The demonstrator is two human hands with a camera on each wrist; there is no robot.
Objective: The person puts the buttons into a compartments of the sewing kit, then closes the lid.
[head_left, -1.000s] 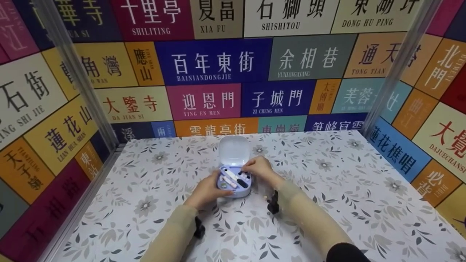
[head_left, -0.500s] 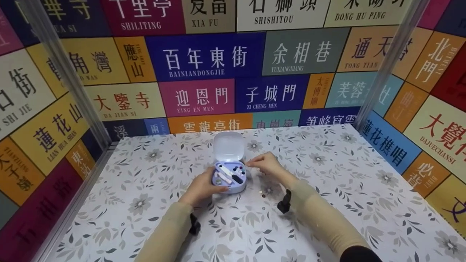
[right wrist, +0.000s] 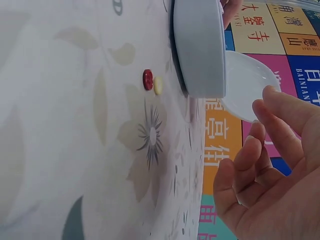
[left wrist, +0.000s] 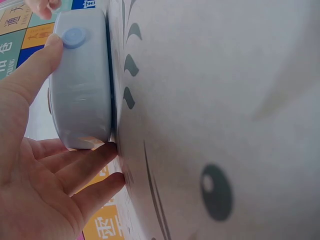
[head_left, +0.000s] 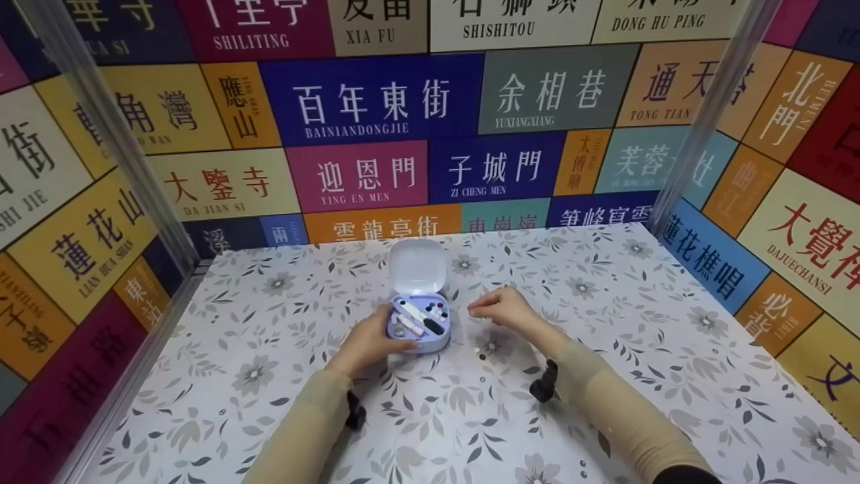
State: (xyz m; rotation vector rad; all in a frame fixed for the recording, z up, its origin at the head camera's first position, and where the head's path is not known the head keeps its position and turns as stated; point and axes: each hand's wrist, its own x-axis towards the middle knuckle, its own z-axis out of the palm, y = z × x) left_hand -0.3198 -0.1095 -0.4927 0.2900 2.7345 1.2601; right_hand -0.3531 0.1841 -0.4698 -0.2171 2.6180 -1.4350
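Observation:
A small lavender case (head_left: pixel 433 345) stands on the table with its white lid (head_left: pixel 418 267) raised. Inside lie a white stick with a black end (head_left: pixel 433 327), a shorter pinkish stick and several small round dark and white pieces (head_left: pixel 438 310). My left hand (head_left: pixel 366 341) grips the case's left side, its thumb on the front beside a round blue catch (left wrist: pixel 74 37). To the right of the case and apart from it, my right hand (head_left: pixel 508 310) hovers with loosely bent fingers; nothing shows between them. Below it lie a red button (right wrist: pixel 147 80) and a pale yellow one (right wrist: pixel 158 85).
A white cloth with grey flowers and leaves covers the table (head_left: pixel 269 430). Walls of coloured sign panels (head_left: pixel 376 101) rise behind and at both sides, with clear corner posts (head_left: pixel 699 128).
My right hand has drawn back from inside the case, moving right. The left hand keeps its hold on the case. The whole head view has shifted slightly.

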